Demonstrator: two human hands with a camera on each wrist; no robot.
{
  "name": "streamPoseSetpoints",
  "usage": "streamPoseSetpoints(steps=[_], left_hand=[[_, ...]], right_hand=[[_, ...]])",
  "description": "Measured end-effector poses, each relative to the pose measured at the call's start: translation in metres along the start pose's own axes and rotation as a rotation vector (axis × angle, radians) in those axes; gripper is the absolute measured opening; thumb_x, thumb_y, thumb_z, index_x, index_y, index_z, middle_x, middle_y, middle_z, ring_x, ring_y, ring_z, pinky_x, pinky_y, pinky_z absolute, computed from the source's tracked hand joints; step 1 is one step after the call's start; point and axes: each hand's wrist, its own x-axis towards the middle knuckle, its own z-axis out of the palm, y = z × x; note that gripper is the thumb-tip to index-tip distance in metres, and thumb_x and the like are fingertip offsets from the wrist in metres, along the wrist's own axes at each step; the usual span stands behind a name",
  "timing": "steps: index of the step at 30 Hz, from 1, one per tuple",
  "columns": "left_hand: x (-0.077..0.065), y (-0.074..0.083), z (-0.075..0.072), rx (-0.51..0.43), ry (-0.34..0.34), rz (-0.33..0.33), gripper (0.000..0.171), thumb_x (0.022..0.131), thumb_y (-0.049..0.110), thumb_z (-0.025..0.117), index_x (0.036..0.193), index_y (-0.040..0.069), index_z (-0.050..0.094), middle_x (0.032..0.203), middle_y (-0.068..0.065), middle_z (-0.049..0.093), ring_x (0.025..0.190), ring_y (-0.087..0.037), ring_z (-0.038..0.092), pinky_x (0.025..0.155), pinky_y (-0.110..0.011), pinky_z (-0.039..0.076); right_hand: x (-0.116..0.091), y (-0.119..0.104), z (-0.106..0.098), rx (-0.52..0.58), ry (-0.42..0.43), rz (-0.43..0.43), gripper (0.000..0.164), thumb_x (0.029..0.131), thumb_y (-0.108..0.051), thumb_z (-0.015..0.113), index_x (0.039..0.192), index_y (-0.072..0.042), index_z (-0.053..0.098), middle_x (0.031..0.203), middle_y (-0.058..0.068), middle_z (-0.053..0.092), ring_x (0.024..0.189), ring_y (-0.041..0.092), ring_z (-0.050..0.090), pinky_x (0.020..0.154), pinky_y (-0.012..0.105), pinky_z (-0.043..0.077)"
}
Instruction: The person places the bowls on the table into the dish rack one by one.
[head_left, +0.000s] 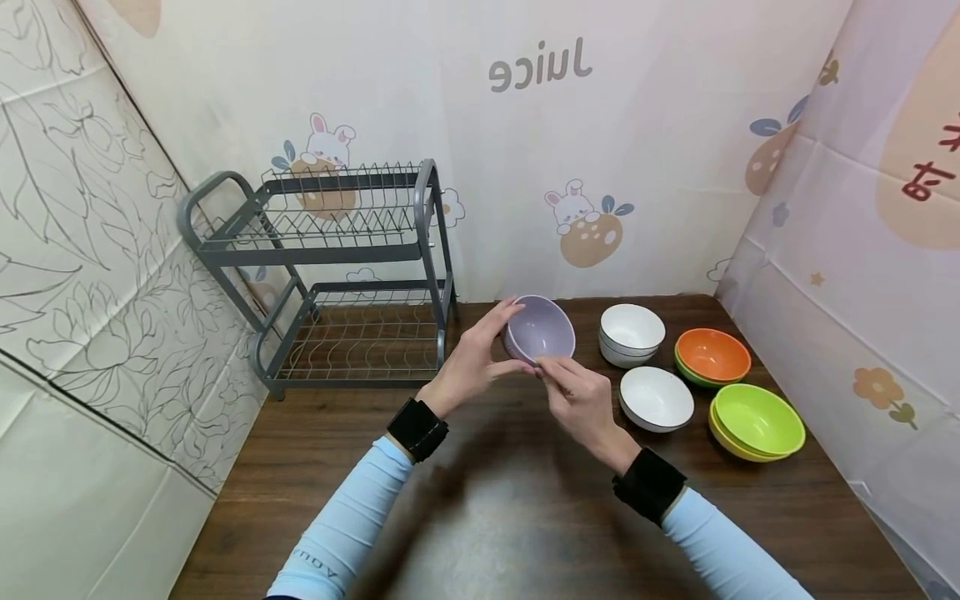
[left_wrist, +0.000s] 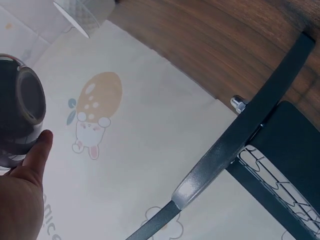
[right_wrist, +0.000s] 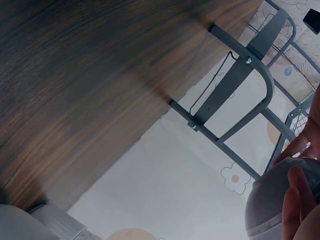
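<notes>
A purple bowl (head_left: 542,327) is held up over the table, just right of the rack, its inside tilted toward the head camera. My left hand (head_left: 471,360) grips its left side, thumb low and fingers along the far edge. With thumb and fingers, my right hand (head_left: 583,398) pinches the near rim. From the left wrist, the bowl's round foot (left_wrist: 31,95) shows, with a left fingertip against its underside. The right wrist view has the bowl's outer wall (right_wrist: 267,202) at lower right, with right fingers (right_wrist: 299,192) lying across it.
A two-tier grey dish rack (head_left: 311,254) stands at the left against the wall. To the right are stacked white bowls (head_left: 632,329), another white bowl (head_left: 656,398), an orange bowl (head_left: 714,354) on a green one, and a lime bowl (head_left: 759,418) on a yellow one.
</notes>
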Motion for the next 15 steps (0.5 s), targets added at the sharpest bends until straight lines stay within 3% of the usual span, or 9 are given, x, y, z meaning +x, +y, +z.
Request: streamPoseSetpoints(steps=[7,11,15], left_hand=[[-0.006,0.001,-0.009,0.003,0.042,-0.016,0.083,0.080,0.023,0.093,0.151,0.009,0.053,0.164,-0.018,0.040,0.145,-0.026,0.047,0.107,-0.027,0.048],[-0.010,0.002,-0.015,0.034,0.067,-0.011,0.077,0.078,0.024,0.095,0.144,0.010,0.059,0.164,-0.017,0.040,0.141,-0.027,0.052,0.104,-0.026,0.051],[-0.016,0.003,-0.020,0.083,0.098,0.008,0.073,0.076,0.023,0.097,0.139,0.008,0.063,0.163,-0.018,0.043,0.141,-0.029,0.052,0.104,-0.028,0.051]], right_hand=[[-0.001,-0.001,0.008,0.064,-0.043,0.042,0.027,0.084,0.014,0.076,0.109,0.003,0.079,0.097,0.010,0.077,0.081,0.025,0.076,0.068,0.036,0.061],[-0.003,-0.002,0.013,0.087,-0.080,0.078,0.025,0.086,0.014,0.075,0.110,0.005,0.078,0.100,0.013,0.077,0.089,0.029,0.076,0.079,0.034,0.062],[-0.004,-0.003,0.021,0.096,-0.104,0.092,0.027,0.087,0.014,0.075,0.111,0.004,0.078,0.103,0.013,0.078,0.094,0.031,0.077,0.082,0.036,0.062]])
